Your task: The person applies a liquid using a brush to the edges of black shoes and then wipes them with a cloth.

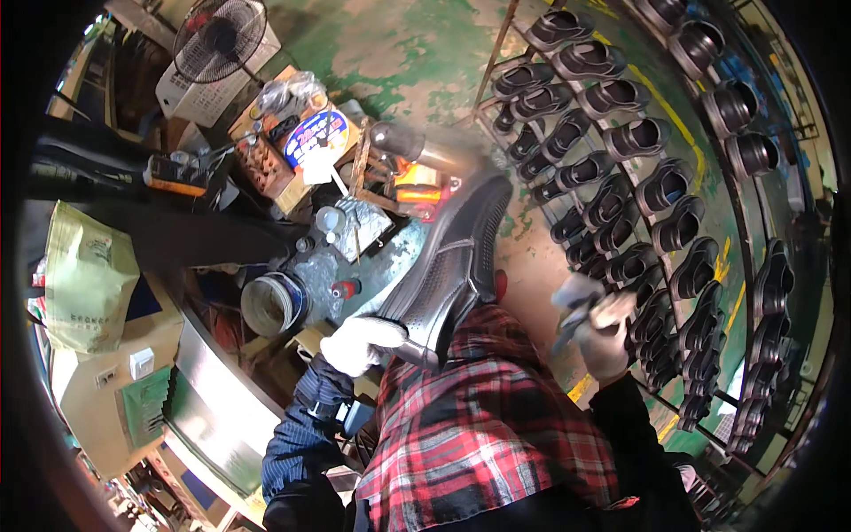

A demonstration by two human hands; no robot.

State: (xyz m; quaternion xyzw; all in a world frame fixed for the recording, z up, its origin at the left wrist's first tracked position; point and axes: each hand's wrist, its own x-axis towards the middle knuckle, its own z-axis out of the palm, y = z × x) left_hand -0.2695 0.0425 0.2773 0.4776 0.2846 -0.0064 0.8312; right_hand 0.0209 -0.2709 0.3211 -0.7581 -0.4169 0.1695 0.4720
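A black shoe (pixel 443 257) with rows of small perforations lies tilted in front of me, just above my red plaid apron (pixel 496 426). My left hand (pixel 359 346), in a white glove, is closed on the near end of the shoe. Off to the right, apart from the shoe, my right hand (pixel 607 346) is smeared by motion. It grips what looks like a grey rag (pixel 574 301), also blurred.
Racks of black shoes (pixel 638 137) fill the right side. A fan (pixel 220 40), a round blue-and-white fan-shaped card (pixel 317 140) and a tub (pixel 270 303) stand at left. A metal-edged bench (pixel 222 399) and a pale bag (pixel 89 275) lie farther left.
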